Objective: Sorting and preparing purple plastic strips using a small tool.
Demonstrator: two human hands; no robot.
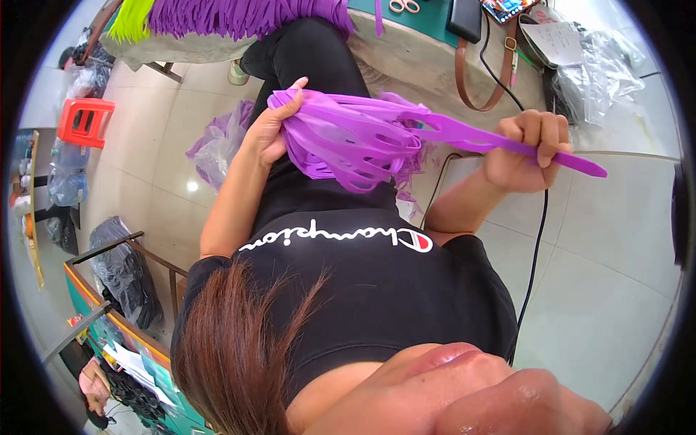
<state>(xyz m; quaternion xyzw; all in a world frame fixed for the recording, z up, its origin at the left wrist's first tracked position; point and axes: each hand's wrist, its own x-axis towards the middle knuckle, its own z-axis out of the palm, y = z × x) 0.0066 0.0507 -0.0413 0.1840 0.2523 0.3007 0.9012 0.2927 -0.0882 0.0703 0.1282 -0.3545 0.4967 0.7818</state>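
Observation:
A bundle of slotted purple rubber straps [333, 141] hangs above my lap. My left hand [279, 127] is closed round its left end, thumb on top. From the right of the bundle one long purple strap [457, 130] stretches out sideways. My right hand [533, 148] grips this strap in a closed fist, and the strap's narrow tip sticks out past the fingers. The middle of the strap meets the bundle at its gathered right end; whether it is wrapped round the bundle there, I cannot tell.
Ahead, a table holds a row of purple straps [246, 16], lime-green straps [130, 22], scissors [404, 6] and a black power bank or phone [465, 19]. A brown belt strap [464, 80] and black cable hang at its edge. A red stool [85, 122] stands left.

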